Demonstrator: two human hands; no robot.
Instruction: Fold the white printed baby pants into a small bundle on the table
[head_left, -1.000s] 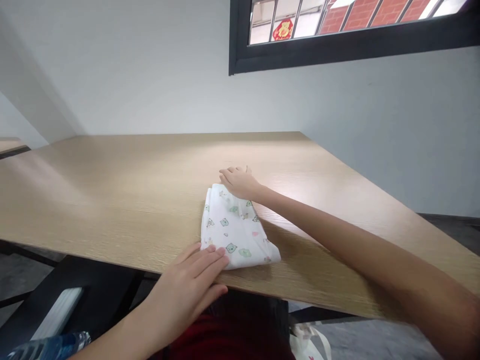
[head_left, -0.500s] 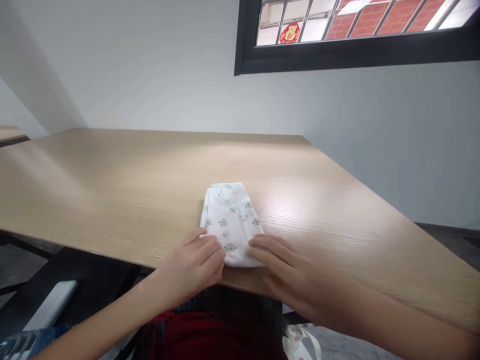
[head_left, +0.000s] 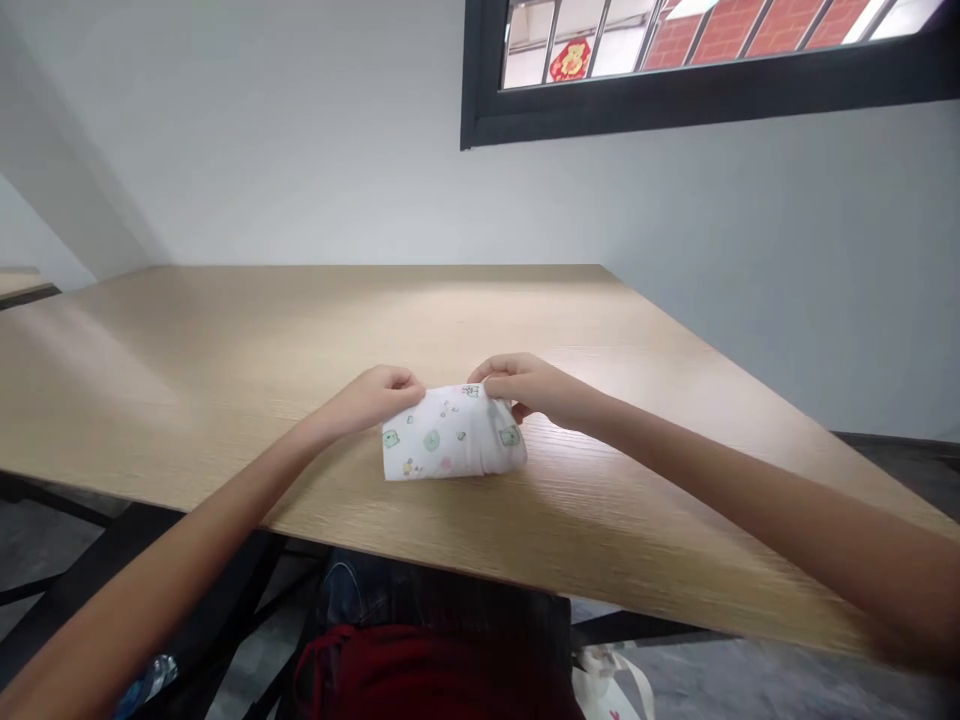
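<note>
A small white cloth (head_left: 450,445) printed with little green and pink animal faces lies folded on the wooden table (head_left: 225,350), a short way in from the near edge. My left hand (head_left: 379,395) pinches its far left corner with curled fingers. My right hand (head_left: 525,388) pinches its far right corner the same way. Both hands hold the near half folded over onto the far half, so the cloth forms a short wide bundle.
A grey wall runs behind and to the right of the table, with a dark-framed window (head_left: 675,90) high up. Black table legs (head_left: 90,560) show below the near edge. A white bag (head_left: 615,685) and a water bottle (head_left: 146,685) sit low down.
Both hands went from the cloth's near edge to its far edge, carrying the near end over. The long folded strip is now a shorter, wider bundle.
</note>
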